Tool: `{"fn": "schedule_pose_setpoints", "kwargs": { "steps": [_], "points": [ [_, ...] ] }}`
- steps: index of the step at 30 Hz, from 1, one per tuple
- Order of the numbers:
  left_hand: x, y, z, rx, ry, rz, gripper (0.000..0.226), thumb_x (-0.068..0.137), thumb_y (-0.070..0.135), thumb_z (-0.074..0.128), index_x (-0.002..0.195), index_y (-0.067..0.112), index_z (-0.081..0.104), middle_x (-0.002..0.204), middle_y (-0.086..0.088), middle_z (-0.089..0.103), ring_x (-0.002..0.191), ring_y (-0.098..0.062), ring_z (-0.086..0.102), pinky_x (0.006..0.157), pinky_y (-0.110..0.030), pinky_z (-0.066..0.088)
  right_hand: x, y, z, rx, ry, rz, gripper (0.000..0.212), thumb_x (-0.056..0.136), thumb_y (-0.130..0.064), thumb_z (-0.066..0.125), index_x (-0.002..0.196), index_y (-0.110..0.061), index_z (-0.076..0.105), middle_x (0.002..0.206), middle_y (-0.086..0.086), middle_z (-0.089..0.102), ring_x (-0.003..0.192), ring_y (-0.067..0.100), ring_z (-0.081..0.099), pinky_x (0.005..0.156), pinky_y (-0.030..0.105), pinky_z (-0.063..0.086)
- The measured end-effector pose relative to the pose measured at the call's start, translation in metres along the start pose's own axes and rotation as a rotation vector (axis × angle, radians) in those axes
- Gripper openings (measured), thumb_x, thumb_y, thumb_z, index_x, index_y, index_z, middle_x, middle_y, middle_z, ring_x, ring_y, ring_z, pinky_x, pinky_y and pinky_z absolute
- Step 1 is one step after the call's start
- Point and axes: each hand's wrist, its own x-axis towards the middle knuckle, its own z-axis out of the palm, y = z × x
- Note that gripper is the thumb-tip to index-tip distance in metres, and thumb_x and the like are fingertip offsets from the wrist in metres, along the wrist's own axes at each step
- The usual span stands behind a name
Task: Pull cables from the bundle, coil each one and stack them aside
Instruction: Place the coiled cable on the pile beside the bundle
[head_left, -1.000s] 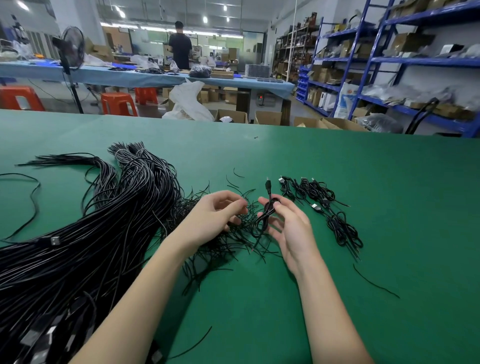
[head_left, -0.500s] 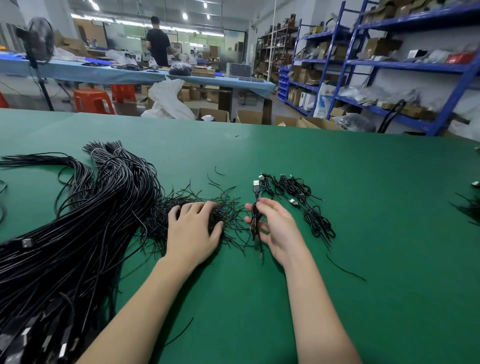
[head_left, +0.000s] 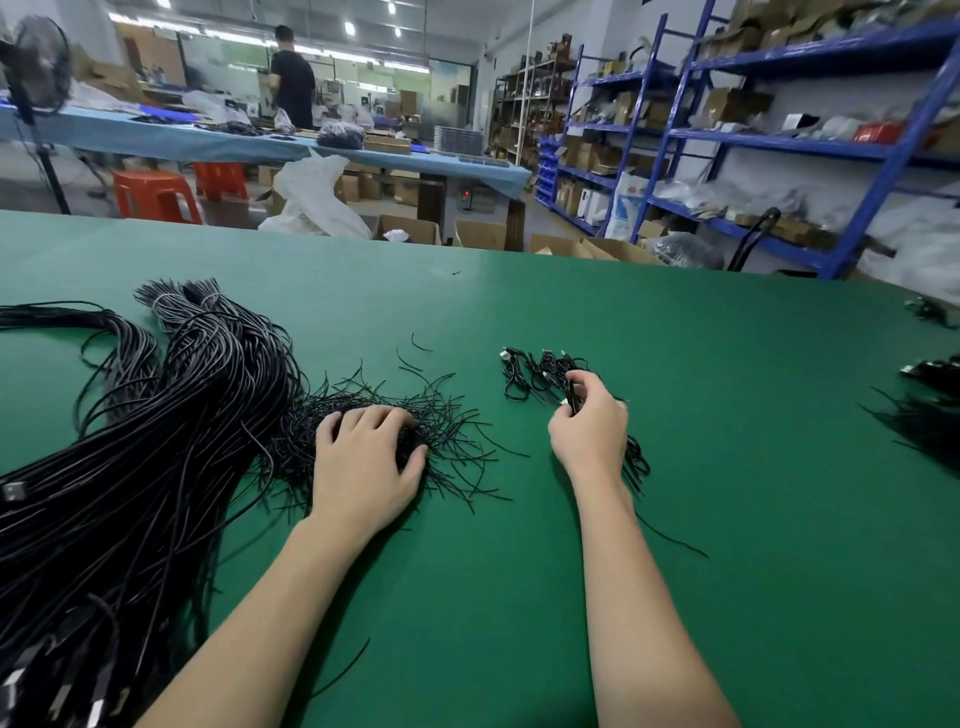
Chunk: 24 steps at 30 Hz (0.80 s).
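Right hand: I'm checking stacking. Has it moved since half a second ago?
Yes. The right hand has carried its coiled cable away from the twist ties, to the stack of coiled cables.

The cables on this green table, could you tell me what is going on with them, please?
A person is sorting cables by hand. The right hand pinches a coiled cable over the stack of coiled cables on the green table. The left hand rests on a loose tangle of thin black ties, beside the big cable bundle. Most of the bundle is not yet coiled.
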Motion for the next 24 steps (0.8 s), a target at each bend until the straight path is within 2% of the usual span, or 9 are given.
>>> {"fn": "schedule_pose_setpoints", "kwargs": {
  "steps": [4,8,12,19,24],
  "points": [
    [0.0,0.0,0.0,-0.004,-0.003,-0.006,0.032,0.092,0.05,0.058,0.118,0.03,0.064,0.126,0.008,0.063,0.125,-0.019,0.052,0.114,-0.042,0.023,0.002,0.009,-0.002,-0.153,0.032,0.007,0.044,0.091,-0.012,0.061,0.132,-0.026,0.058,0.121,-0.004,0.068,0.127,0.022,0.045,0.099,0.043,0.046],
    [0.0,0.001,0.001,-0.005,-0.011,-0.005,0.032,0.093,0.05,0.057,0.117,0.031,0.063,0.125,0.009,0.063,0.125,-0.019,0.051,0.114,-0.042,0.022,-0.005,0.014,0.003,-0.174,0.026,-0.012,0.031,0.09,-0.014,0.063,0.119,-0.025,0.067,0.122,-0.005,0.068,0.127,0.021,0.047,0.102,0.042,0.045],
    [0.0,0.0,0.001,0.004,-0.015,-0.004,0.032,0.093,0.049,0.057,0.118,0.031,0.063,0.125,0.009,0.063,0.124,-0.02,0.051,0.114,-0.042,0.023,-0.01,0.01,0.009,-0.138,0.016,-0.033,0.029,0.091,-0.017,0.063,0.118,-0.021,0.069,0.125,-0.003,0.066,0.13,0.02,0.047,0.102,0.039,0.046],
    [0.001,-0.001,0.002,0.019,-0.014,-0.003,0.033,0.093,0.05,0.056,0.119,0.031,0.063,0.127,0.009,0.062,0.125,-0.019,0.051,0.114,-0.042,0.023,-0.015,0.015,0.011,-0.147,-0.017,-0.03,0.028,0.091,-0.017,0.062,0.118,-0.017,0.069,0.132,-0.001,0.064,0.137,0.021,0.043,0.113,0.045,0.038],
    [0.001,-0.001,0.002,0.019,-0.018,-0.004,0.033,0.093,0.05,0.057,0.119,0.031,0.063,0.128,0.008,0.063,0.125,-0.02,0.051,0.114,-0.042,0.023,-0.016,0.013,0.01,-0.135,-0.027,-0.037,0.028,0.092,-0.018,0.061,0.12,-0.017,0.067,0.13,-0.001,0.064,0.137,0.021,0.044,0.111,0.045,0.04]
  ]
}}
